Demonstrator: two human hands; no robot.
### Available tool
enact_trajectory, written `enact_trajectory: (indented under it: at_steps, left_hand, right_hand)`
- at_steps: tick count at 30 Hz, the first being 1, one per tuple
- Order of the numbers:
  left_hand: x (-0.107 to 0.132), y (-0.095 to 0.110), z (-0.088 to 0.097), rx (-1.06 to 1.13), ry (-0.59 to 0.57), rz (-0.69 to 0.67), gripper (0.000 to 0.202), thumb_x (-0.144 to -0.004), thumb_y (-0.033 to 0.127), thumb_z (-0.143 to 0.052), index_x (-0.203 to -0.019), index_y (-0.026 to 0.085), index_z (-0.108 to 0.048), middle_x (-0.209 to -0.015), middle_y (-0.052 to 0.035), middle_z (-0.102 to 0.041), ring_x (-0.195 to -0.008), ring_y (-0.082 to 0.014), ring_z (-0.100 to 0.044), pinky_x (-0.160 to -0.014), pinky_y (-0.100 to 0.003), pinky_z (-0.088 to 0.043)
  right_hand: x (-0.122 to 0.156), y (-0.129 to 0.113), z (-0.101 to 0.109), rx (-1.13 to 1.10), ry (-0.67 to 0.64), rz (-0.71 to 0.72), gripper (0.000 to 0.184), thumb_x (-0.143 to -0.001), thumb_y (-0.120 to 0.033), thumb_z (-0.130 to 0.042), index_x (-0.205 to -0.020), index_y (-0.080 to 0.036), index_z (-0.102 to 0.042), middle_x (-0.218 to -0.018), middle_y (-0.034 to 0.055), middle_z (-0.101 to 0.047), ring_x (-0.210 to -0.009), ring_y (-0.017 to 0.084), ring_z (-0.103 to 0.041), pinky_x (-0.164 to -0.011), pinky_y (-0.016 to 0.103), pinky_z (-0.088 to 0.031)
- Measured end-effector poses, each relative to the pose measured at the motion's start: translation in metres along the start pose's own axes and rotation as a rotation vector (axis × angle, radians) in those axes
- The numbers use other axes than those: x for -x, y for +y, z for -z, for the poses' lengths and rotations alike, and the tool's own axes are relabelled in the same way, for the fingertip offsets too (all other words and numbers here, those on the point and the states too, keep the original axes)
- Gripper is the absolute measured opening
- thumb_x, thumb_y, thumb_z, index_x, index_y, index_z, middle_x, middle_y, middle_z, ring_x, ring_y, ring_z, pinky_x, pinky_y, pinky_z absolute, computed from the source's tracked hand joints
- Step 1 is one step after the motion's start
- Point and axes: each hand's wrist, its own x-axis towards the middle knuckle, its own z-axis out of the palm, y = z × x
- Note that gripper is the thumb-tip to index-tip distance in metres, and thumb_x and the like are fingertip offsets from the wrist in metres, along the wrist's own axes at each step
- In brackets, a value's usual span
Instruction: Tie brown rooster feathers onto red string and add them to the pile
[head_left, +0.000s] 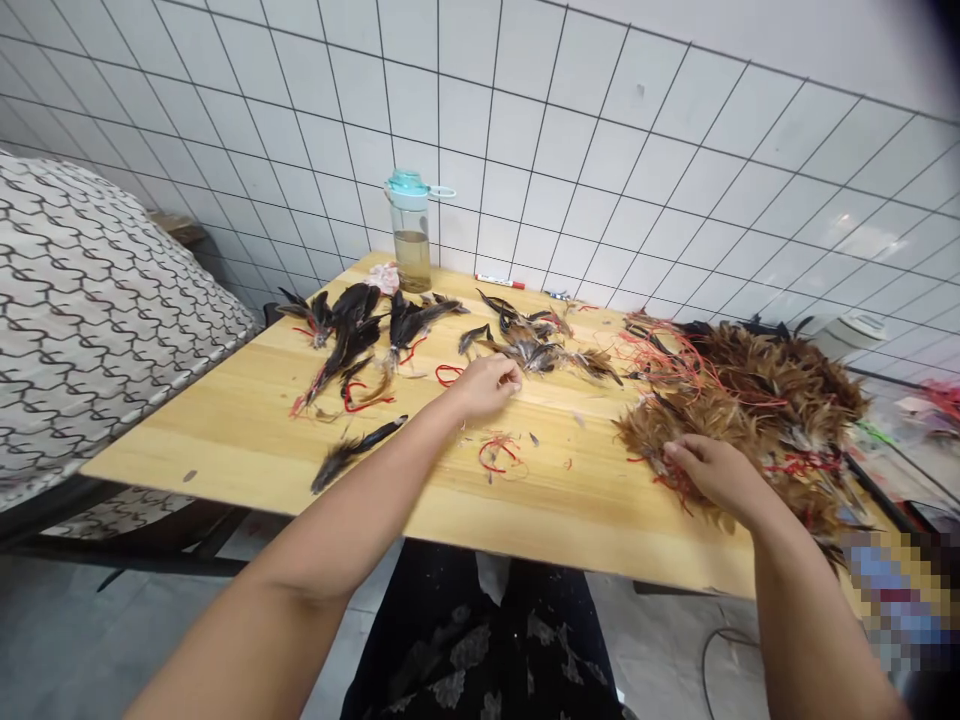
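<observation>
My left hand point(487, 387) is over the middle of the table with its fingers curled together; anything inside them is too small to make out. Just beyond it lie loose grey and black feathers point(536, 352). On the right, my right hand point(712, 475) has its thumb and fingers closed at the edge of a brown feather bundle point(652, 435) with red string at its base. Red string scraps point(499, 455) lie between the hands. Left of my left forearm is a single dark feather point(356, 453), with several black feather bunches point(349, 325) farther back.
A water bottle point(411, 235) with a light blue lid stands by the tiled wall, near a red-and-white marker point(499, 282). A large brown feather pile point(780, 370) with red strings point(675, 355) covers the table's right side. Patterned fabric point(97, 260) bulges beside the left edge.
</observation>
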Motion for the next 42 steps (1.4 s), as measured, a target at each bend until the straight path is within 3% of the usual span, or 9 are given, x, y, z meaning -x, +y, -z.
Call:
enact_trajectory:
  at_steps: [7,10,14,19,21,25,30,34,42]
  left_hand:
    - [0.016,0.020,0.020,0.190,-0.674,0.168,0.018,-0.068,0.020,-0.070,-0.085,0.018,-0.064,-0.073,0.0020,-0.065,-0.065,-0.0115,-0.058,-0.057,-0.020,-0.040]
    - [0.019,0.026,0.015,0.099,-0.779,0.165,0.019,-0.064,0.013,-0.070,-0.079,0.019,-0.061,-0.070,0.0037,-0.064,-0.060,-0.0101,-0.056,-0.053,-0.019,-0.037]
    - [0.018,0.028,0.006,-0.079,-0.747,0.035,0.018,-0.064,0.000,-0.054,-0.066,0.018,-0.058,-0.067,0.0031,-0.062,-0.060,-0.0097,-0.053,-0.055,-0.019,-0.035]
    - [0.008,0.023,0.006,-0.339,-0.482,0.089,0.015,-0.071,0.004,-0.055,-0.071,0.019,-0.058,-0.074,-0.0025,-0.063,-0.069,-0.0161,-0.056,-0.060,-0.025,-0.037]
    - [-0.005,0.026,0.007,-0.430,-0.359,0.095,0.010,-0.075,0.010,-0.058,-0.073,0.019,-0.058,-0.077,-0.0055,-0.062,-0.073,-0.0192,-0.057,-0.064,-0.028,-0.041]
    - [-0.056,0.043,-0.003,-0.476,-0.186,-0.106,0.006,-0.080,0.017,-0.059,-0.085,0.019,-0.061,-0.092,-0.0087,-0.061,-0.092,-0.0241,-0.058,-0.082,-0.034,-0.046]
    - [-0.136,0.051,-0.054,-0.496,-0.258,-0.051,0.016,-0.077,0.016,-0.061,-0.092,0.014,-0.064,-0.107,-0.0148,-0.060,-0.109,-0.0290,-0.054,-0.097,-0.040,-0.043]
    - [-0.174,0.044,-0.095,-0.461,-0.292,0.019,0.008,-0.071,0.013,-0.065,-0.079,0.013,-0.064,-0.099,-0.0152,-0.063,-0.104,-0.0289,-0.057,-0.092,-0.038,-0.045]
    - [-0.185,0.038,-0.088,-0.160,-0.236,0.209,0.010,-0.074,0.015,-0.058,-0.067,0.017,-0.051,-0.067,-0.0015,-0.058,-0.069,-0.0167,-0.057,-0.069,-0.029,-0.046]
  right_hand:
    - [-0.025,-0.063,-0.018,-0.004,0.120,0.209,0.028,-0.087,-0.035,-0.044,-0.075,-0.021,-0.066,-0.078,0.0059,-0.070,-0.073,0.019,-0.062,-0.066,0.027,-0.040]
    - [-0.042,-0.081,-0.037,-0.039,0.155,0.307,0.027,-0.089,-0.031,-0.043,-0.081,-0.020,-0.067,-0.087,0.0079,-0.072,-0.079,0.019,-0.063,-0.070,0.028,-0.040]
    - [-0.062,-0.091,-0.060,-0.079,0.193,0.337,0.027,-0.092,-0.029,-0.041,-0.087,-0.018,-0.066,-0.094,0.0086,-0.071,-0.088,0.019,-0.063,-0.074,0.027,-0.040]
    - [-0.073,-0.094,-0.082,0.002,0.218,0.331,0.032,-0.097,-0.031,-0.035,-0.094,-0.019,-0.064,-0.099,0.0093,-0.070,-0.092,0.020,-0.063,-0.072,0.028,-0.039]
    - [-0.072,-0.096,-0.090,0.053,0.151,0.383,0.031,-0.097,-0.032,-0.035,-0.093,-0.020,-0.064,-0.096,0.0084,-0.071,-0.088,0.020,-0.065,-0.070,0.027,-0.039]
    - [-0.066,-0.102,-0.098,0.127,0.108,0.455,0.033,-0.099,-0.034,-0.032,-0.096,-0.020,-0.062,-0.091,0.0082,-0.072,-0.081,0.020,-0.068,-0.066,0.027,-0.039]
    - [-0.067,-0.101,-0.095,0.091,0.067,0.388,0.033,-0.099,-0.033,-0.031,-0.098,-0.021,-0.062,-0.092,0.0095,-0.074,-0.080,0.021,-0.070,-0.063,0.027,-0.041]
    - [-0.068,-0.097,-0.092,0.019,0.052,0.372,0.031,-0.097,-0.032,-0.033,-0.099,-0.021,-0.062,-0.091,0.0089,-0.074,-0.080,0.023,-0.070,-0.063,0.028,-0.042]
    - [-0.073,-0.097,-0.093,-0.119,0.054,0.348,0.028,-0.095,-0.033,-0.036,-0.093,-0.024,-0.063,-0.094,0.0064,-0.074,-0.083,0.022,-0.069,-0.063,0.029,-0.044]
